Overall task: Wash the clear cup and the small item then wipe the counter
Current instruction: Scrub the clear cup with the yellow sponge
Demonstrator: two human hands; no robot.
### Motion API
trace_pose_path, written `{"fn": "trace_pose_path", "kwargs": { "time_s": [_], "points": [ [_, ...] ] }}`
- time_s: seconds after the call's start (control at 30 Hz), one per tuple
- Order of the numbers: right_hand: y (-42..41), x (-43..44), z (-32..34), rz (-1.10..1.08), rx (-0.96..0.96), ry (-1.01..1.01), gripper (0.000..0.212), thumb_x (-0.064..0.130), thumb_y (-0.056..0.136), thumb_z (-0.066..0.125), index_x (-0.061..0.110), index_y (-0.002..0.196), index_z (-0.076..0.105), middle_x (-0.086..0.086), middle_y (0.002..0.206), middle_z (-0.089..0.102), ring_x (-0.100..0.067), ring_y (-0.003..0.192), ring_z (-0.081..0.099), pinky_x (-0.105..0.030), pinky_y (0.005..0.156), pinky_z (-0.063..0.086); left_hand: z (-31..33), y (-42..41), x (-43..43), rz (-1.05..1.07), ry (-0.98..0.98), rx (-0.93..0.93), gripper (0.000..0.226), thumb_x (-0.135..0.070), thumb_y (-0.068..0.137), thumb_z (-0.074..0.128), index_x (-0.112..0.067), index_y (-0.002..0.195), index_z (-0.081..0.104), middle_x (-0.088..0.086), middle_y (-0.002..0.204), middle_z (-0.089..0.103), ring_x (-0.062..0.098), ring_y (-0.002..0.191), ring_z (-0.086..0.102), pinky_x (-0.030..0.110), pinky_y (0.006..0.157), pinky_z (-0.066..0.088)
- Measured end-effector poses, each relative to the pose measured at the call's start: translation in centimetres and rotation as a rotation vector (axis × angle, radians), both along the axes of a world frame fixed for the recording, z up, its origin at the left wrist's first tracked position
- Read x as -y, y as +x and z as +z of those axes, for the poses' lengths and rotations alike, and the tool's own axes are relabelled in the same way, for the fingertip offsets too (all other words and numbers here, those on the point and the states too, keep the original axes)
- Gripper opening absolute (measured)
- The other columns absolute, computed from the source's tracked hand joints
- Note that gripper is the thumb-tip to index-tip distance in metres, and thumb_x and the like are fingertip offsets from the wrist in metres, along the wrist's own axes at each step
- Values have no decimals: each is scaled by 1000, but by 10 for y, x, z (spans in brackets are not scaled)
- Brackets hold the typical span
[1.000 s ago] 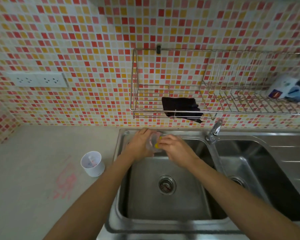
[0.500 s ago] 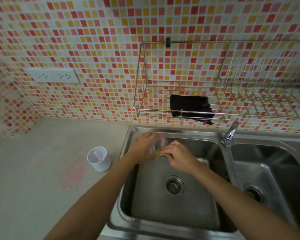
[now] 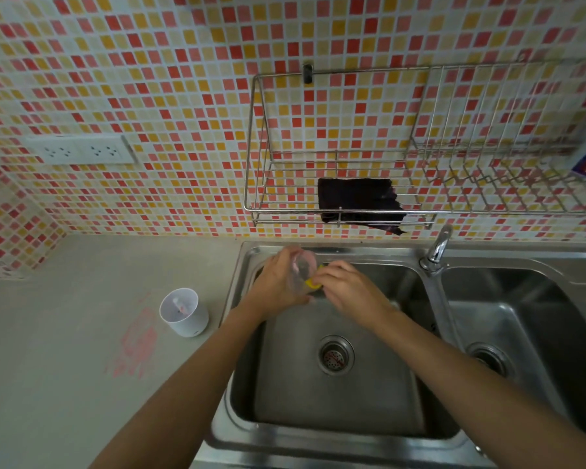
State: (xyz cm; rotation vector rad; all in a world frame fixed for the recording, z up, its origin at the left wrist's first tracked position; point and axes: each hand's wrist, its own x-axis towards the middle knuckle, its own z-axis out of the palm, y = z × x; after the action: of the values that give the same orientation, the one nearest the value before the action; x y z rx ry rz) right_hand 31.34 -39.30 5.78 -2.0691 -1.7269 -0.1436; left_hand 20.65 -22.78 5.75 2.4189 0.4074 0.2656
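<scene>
My left hand (image 3: pixel 276 287) grips a clear cup (image 3: pixel 301 269), tilted, over the back of the left sink basin (image 3: pixel 335 394). Pressed against the cup's side is a yellow sponge (image 3: pixel 311 283), pinched in the fingers of my right hand (image 3: pixel 347 292). Most of the sponge is hidden by my fingers. A small white cup (image 3: pixel 183 311) with a small pinkish item inside stands on the grey counter (image 3: pixel 65 333), left of the sink. A pink smear (image 3: pixel 137 343) marks the counter in front of that white cup.
A chrome tap (image 3: pixel 437 248) stands between the two basins, with the right basin (image 3: pixel 521 333) beyond it. A wire rack (image 3: pixel 285 211) on the tiled wall holds a dark cloth (image 3: pixel 359 201). A white socket strip (image 3: pixel 82 150) sits on the wall at left.
The camera has shifted left, so the sink sits further right in view. Both hands stay on the cup and sponge, with the sponge sliding slightly against the cup.
</scene>
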Motion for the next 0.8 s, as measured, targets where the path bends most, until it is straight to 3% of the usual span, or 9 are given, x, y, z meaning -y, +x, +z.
{"fn": "trace_pose_path", "kwargs": {
  "time_s": [0.17,0.27,0.43,0.5,0.53,0.63,0.67,0.8],
  "points": [
    [6,4,11,-28,-265,-45,31,8,89,60,19,117,67,5,122,63,-8,112,55,-21,101,38,2,3,0,-16,148,132,82,-33,62,86,-14,129,44,1,131,45,14,114,47,24,93,45],
    [2,4,12,18,-311,-66,34,1,87,58,18,115,68,5,119,67,-7,114,58,-22,103,41,4,4,-4,-44,338,97,75,-49,67,77,-24,130,47,-5,133,49,16,124,42,33,103,36],
    [10,0,18,12,171,-189,47,-2,67,76,20,108,71,6,116,69,-18,120,56,-37,92,41,15,7,-6,-107,377,74,76,-43,68,77,-24,135,46,-5,139,48,17,130,37,34,106,31],
    [7,-1,17,-44,215,-179,51,-1,60,81,18,106,72,5,114,70,-20,117,58,-40,90,45,18,10,-9,-138,406,122,76,-39,66,81,-19,133,51,0,134,54,21,126,44,32,104,33],
    [3,-3,11,-49,162,-168,51,-2,63,78,18,110,71,4,116,69,-21,117,57,-40,91,45,19,10,-10,-153,413,118,75,-36,65,82,-18,132,52,2,132,56,23,124,47,33,103,36],
    [-6,-8,-1,-67,-234,-154,43,-2,82,62,23,117,68,5,119,67,-16,116,53,-35,99,42,14,7,-11,-183,400,75,72,-34,69,78,-18,133,50,2,134,54,23,125,46,38,103,41],
    [-6,-9,-2,-59,-225,-173,42,0,83,62,25,115,69,8,118,67,-15,115,53,-36,97,42,12,6,-11,-183,394,80,71,-34,70,78,-17,133,51,2,134,54,23,125,47,37,104,40],
    [2,-9,5,-79,222,-207,36,7,67,74,20,100,72,8,103,71,-20,109,57,-38,82,45,17,10,-7,-178,394,139,68,-33,68,77,-13,129,56,6,129,58,25,119,51,27,97,31]
  ]
}}
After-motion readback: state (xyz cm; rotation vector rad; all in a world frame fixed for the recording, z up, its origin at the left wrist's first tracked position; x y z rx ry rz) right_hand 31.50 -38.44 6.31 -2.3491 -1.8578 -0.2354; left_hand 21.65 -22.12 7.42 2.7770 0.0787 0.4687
